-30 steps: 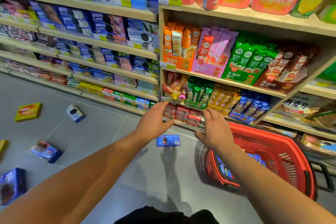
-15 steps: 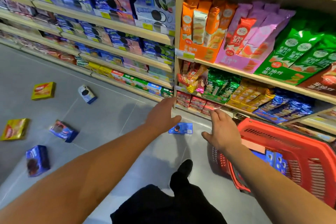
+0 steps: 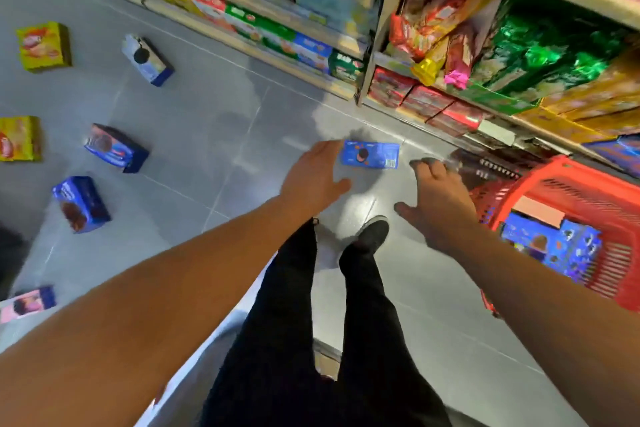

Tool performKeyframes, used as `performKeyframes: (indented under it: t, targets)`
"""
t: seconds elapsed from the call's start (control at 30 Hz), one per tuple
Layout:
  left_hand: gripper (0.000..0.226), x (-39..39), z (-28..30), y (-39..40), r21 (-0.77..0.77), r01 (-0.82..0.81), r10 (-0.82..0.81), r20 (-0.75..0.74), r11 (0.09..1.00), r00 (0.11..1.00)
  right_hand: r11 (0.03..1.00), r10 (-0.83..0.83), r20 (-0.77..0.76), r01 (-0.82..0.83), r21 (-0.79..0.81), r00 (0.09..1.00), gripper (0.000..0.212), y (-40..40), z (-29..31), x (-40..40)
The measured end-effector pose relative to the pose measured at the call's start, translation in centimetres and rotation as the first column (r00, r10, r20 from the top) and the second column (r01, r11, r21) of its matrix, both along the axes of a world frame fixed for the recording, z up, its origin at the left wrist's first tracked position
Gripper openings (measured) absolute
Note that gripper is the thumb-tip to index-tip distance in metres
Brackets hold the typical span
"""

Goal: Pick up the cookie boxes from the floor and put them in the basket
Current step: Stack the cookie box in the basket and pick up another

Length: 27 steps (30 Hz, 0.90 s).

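Item: flat blue cookie box (image 3: pixel 370 154) on floor (image 3: pixel 207 135), just left of red basket (image 3: pixel 575 184). Left hand (image 3: pixel 313 178), right hand (image 3: pixel 436 198) flank box; each grip wide, empty. Risk: thin box lying flat may slide from fingertips.

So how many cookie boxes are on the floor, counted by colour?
Blue boxes: 3, one between the hands, two on the left
Yellow boxes: 2
White and blue box: 1
Pink box: 1, at the left edge
Total: 7 on the floor. More blue boxes already lie in the red basket.
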<state>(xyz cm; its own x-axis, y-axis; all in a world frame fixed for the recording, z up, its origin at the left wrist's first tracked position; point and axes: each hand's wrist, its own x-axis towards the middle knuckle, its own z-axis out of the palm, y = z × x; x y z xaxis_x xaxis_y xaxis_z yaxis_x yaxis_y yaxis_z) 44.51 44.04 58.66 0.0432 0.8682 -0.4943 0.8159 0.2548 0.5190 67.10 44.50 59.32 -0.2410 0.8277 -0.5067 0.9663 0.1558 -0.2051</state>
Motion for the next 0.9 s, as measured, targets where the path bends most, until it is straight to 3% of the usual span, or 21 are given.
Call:
performKeyframes:
  t: [0.37, 0.77, 0.9]
  targets:
    - [0.087, -1.4, -25.7, 3.5, -0.144, 0.092, -0.094, -0.006, 0.985, 0.996, 0.961, -0.228, 0.009, 0.226, -0.159, 0.974, 0.084, 3.7, -24.5, -0.2]
    - [0.097, 1.4, -51.8, 6.3, -0.078, 0.083, -0.085, -0.023, 0.994, 0.996, 0.978, -0.154, 0.03, 0.156, -0.14, 0.988, 0.099, 7.1, -50.9, 1.3]
    - [0.112, 2.3, -58.4, 6.9, -0.043, 0.196, -0.2, -0.134, 0.98, 0.971, 0.994, -0.084, 0.082, 0.089, -0.063, 0.993, 0.113, 8.6, -57.2, 2.0]
